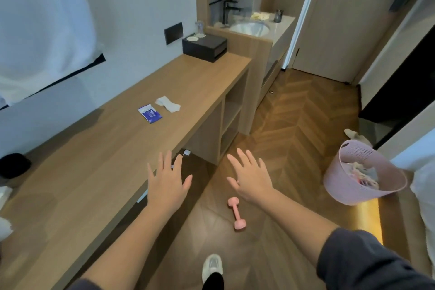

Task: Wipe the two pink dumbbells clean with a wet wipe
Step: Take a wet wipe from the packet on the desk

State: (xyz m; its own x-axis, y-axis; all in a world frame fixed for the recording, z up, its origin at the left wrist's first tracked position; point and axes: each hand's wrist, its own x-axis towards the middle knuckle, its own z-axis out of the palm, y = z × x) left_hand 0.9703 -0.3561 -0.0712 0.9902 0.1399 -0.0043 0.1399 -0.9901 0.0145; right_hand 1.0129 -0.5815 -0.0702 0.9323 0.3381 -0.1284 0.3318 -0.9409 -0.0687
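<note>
- Small pink dumbbell lies on the brown herringbone wood floor, long axis running near-to-far, tilted slightly left at far end.
- Left hand & right hand: both empty, fingers spread wide, held out above floor.
- White crumpled wet wipe beside blue-white wipe packet on long light-wood desk.

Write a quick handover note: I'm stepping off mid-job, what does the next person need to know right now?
Left hand and right hand: both open, empty, fingers spread, held in the air.
One pink dumbbell lies on the wood floor, below the right hand. The second is not in view.
Blue wipe packet and a crumpled white wipe sit on the desk.
Done: cannot tell if any wiping happened.
Left: take the wipe, clean the dumbbell, find the other.
</note>
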